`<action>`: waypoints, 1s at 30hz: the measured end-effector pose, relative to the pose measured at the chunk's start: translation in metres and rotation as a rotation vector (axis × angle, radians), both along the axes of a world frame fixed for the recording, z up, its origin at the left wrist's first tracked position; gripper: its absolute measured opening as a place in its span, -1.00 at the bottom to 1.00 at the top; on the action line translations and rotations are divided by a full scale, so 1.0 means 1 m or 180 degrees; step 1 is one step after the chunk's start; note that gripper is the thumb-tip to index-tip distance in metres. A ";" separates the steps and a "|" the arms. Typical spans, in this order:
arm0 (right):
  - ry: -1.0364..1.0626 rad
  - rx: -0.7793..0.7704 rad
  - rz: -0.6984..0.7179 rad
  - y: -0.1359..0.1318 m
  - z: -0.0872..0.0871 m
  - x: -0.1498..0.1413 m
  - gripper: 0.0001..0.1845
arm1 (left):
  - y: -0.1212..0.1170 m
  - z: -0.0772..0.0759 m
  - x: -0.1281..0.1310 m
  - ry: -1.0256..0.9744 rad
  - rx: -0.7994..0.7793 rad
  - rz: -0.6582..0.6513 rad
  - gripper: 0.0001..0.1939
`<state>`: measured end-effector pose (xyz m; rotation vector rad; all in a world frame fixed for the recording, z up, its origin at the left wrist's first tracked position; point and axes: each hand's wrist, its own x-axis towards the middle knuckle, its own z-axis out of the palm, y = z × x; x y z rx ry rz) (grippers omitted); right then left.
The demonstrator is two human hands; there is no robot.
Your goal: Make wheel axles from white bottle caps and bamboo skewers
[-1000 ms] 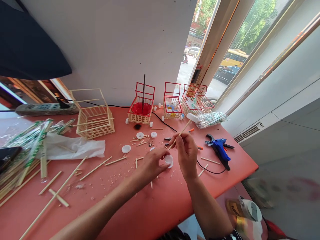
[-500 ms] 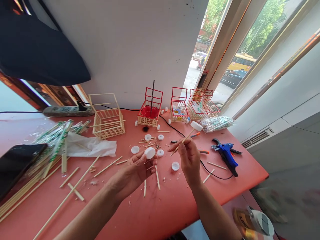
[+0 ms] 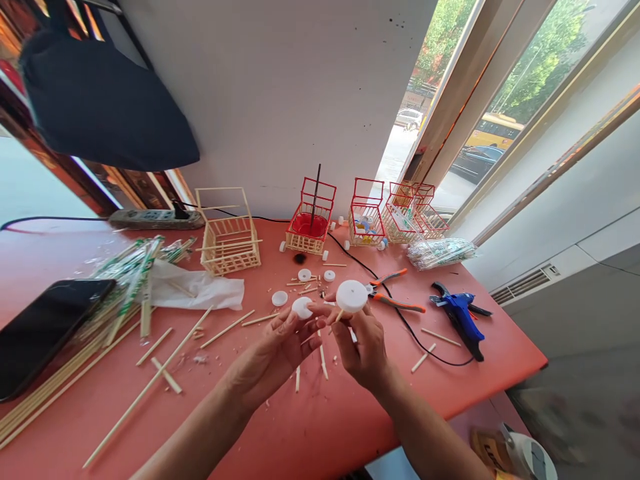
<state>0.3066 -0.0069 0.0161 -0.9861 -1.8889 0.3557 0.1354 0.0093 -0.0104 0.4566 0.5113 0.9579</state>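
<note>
My left hand [image 3: 273,353] pinches a white bottle cap [image 3: 301,308] between thumb and fingers above the table. Close beside it, my right hand [image 3: 365,343] is closed on a thin wooden stick [image 3: 339,315] that carries a larger-looking white cap [image 3: 352,296] on its end. That cap's outer face is turned up toward me. A finger of my right hand reaches to the cap in my left hand. On the table behind lie more white caps, such as one cap [image 3: 279,299] to the left, among short cut sticks.
Orange-handled pliers [image 3: 400,305] and a blue glue gun [image 3: 460,313] lie right. Small stick-built carts, one plain [image 3: 231,250] and one with a red bowl [image 3: 309,227], stand along the wall. Left are wrapped chopsticks [image 3: 140,267], a phone [image 3: 55,330] and a power strip [image 3: 150,219].
My right hand has moved left and turned, bringing its stick and cap next to the cap in my left hand. The pliers now show more fully. The view has shifted slightly.
</note>
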 end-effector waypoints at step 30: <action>0.0300 -0.0228 0.0139 -0.002 -0.003 -0.007 -0.84 | 0.001 -0.004 -0.002 0.0509 0.0625 0.0885 -0.69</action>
